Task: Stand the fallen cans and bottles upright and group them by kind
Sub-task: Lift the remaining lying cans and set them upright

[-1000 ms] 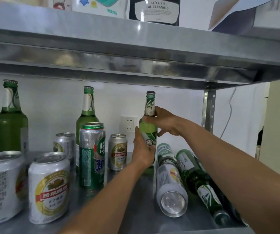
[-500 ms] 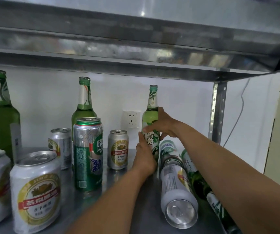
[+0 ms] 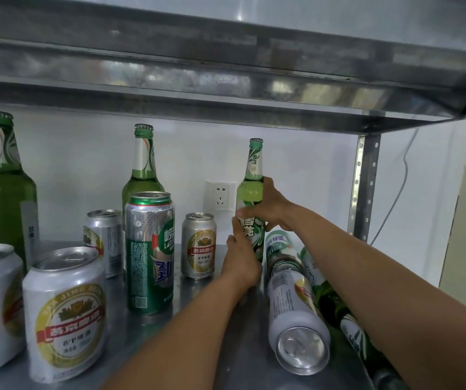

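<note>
**A:** What do we have on the steel shelf (image 3: 198,342), largest first?

**B:** Two dark green bottles stand at the back, one at far left (image 3: 4,198) and one left of centre (image 3: 142,170). A paler green bottle (image 3: 251,190) is upright at centre frame, in both our hands.

**A:** What has changed with it?

**B:** A second ago our right hand (image 3: 271,209) sat just under the neck label. Now it is lower on the body, and the bottle looks further back, beside the wall socket (image 3: 220,195). We judge it is being set down. Our left hand (image 3: 241,260) hides its base, so we cannot tell whether it rests on the shelf.

**A:** And for the task?

**B:** One more bottle is nearly stood, but cans sit between it and the other two, so the grouping remains. At lower right a fallen bottle (image 3: 350,330) and a long silver can (image 3: 296,313) lie on their sides, touching. Another fallen can (image 3: 279,246) lies behind them.

**A:** The smaller things?

**B:** A tall green can (image 3: 150,249) stands left of centre, with short silver cans (image 3: 198,246) upright around it.

**A:** How do our hands lie?

**B:** The right reaches in from lower right, fingers and thumb curled round the bottle's upper body. The left comes up from bottom centre, its back to us, wrapped round the lower label.
</note>
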